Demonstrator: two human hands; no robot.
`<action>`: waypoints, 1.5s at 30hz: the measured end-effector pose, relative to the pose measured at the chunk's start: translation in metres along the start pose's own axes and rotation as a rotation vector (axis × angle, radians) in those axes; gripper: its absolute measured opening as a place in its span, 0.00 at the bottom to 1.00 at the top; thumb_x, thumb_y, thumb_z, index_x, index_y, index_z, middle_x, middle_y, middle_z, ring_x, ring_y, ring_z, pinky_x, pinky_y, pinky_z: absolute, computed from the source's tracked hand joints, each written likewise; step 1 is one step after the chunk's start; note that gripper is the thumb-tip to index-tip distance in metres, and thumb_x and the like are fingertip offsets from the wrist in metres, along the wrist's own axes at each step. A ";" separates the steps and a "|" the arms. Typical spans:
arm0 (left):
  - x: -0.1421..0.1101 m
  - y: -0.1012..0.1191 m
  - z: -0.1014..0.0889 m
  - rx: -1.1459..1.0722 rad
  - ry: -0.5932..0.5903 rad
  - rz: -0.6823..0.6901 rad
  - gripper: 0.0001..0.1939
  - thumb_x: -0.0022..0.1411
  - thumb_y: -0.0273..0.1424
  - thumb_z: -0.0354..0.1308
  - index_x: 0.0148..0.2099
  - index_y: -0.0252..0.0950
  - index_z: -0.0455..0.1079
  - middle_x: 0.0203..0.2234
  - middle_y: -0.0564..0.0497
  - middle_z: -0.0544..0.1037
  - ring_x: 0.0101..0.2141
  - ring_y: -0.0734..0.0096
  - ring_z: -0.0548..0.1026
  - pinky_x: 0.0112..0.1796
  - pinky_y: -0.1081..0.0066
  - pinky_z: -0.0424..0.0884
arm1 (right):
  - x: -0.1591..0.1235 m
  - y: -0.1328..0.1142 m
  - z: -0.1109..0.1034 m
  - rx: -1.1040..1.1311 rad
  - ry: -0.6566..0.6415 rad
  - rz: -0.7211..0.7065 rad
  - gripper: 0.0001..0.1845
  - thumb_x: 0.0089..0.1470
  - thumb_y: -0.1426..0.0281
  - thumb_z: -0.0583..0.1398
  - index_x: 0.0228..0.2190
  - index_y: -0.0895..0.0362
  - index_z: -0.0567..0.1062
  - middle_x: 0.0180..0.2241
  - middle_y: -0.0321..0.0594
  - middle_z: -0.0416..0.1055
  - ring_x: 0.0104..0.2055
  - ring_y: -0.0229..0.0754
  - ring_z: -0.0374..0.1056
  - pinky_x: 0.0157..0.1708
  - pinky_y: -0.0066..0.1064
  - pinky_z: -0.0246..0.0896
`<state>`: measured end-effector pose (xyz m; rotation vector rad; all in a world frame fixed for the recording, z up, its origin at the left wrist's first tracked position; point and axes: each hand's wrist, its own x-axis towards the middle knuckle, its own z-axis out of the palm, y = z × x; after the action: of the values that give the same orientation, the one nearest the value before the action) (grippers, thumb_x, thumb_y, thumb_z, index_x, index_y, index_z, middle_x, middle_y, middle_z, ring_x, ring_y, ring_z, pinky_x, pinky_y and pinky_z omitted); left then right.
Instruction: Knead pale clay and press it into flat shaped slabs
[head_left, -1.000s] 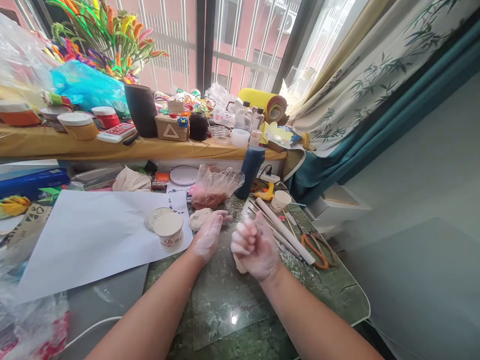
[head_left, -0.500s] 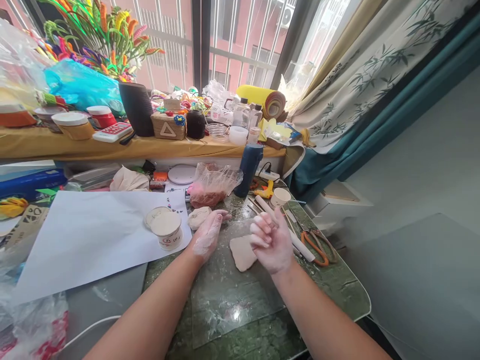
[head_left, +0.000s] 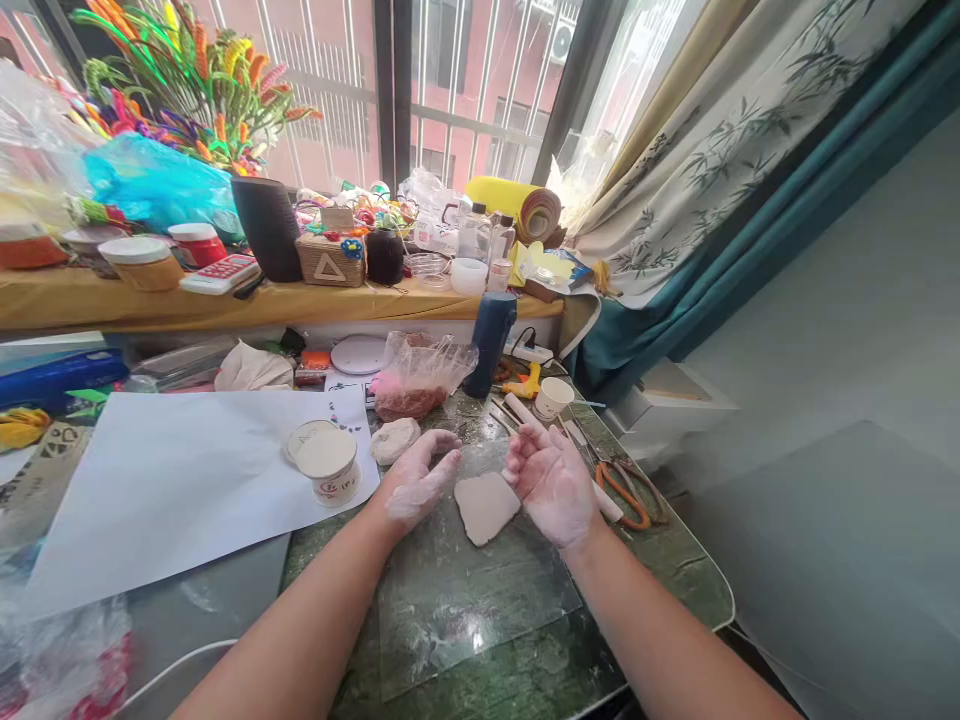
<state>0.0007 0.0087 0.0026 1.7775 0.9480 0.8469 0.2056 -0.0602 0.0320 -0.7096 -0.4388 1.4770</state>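
A flat, pale slab of clay [head_left: 485, 508] with a rounded, uneven outline lies on a clear sheet [head_left: 450, 600] between my hands. To its left, my left hand [head_left: 421, 480], dusted white, has its fingers stretched out and holds nothing. My right hand [head_left: 553, 485] is at the slab's right edge, palm turned up, fingers loosely curved and apart, with nothing in it. Beyond my left hand sits a lump of pale clay [head_left: 395, 440]. A paper cup with a pale disc on top [head_left: 328, 455] stands on white paper [head_left: 187, 470].
Right of my right hand lie a white rolling pin [head_left: 606, 502], thin sticks and orange-handled scissors [head_left: 626, 495]. Behind are a small paper cup [head_left: 554, 398], a yellow glue gun [head_left: 525, 384], a dark blue bottle [head_left: 490, 345] and a plastic bag of reddish-brown material [head_left: 412, 385].
My right hand has moved right off the clay slab and its fingers have uncurled, uncovering the slab. My left hand has stayed nearly in place, its thumb now spread.
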 end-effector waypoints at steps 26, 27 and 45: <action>-0.019 0.023 0.031 0.780 -0.426 0.191 0.49 0.58 0.55 0.62 0.72 0.38 0.51 0.69 0.40 0.59 0.68 0.49 0.56 0.67 0.51 0.54 | -0.050 0.017 -0.067 -1.993 -0.262 -0.621 0.31 0.62 0.70 0.53 0.64 0.65 0.63 0.63 0.54 0.65 0.67 0.56 0.57 0.68 0.56 0.43; -0.019 0.024 0.030 0.782 -0.438 0.193 0.47 0.59 0.55 0.61 0.72 0.39 0.52 0.69 0.40 0.59 0.69 0.50 0.55 0.67 0.51 0.54 | -0.051 0.016 -0.066 -1.978 -0.281 -0.622 0.31 0.62 0.71 0.53 0.65 0.65 0.62 0.64 0.53 0.65 0.67 0.56 0.57 0.69 0.55 0.43; -0.009 0.022 0.094 0.781 -0.203 0.281 0.25 0.68 0.33 0.54 0.65 0.40 0.64 0.63 0.44 0.69 0.63 0.58 0.66 0.64 0.53 0.63 | -0.033 0.037 -0.092 -1.844 -0.073 -0.861 0.39 0.56 0.83 0.49 0.68 0.64 0.54 0.63 0.56 0.65 0.66 0.52 0.61 0.64 0.48 0.60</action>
<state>0.0818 -0.0423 -0.0098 2.6569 0.9757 0.4598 0.2374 -0.1098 -0.0543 -1.5256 -1.9269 -0.0921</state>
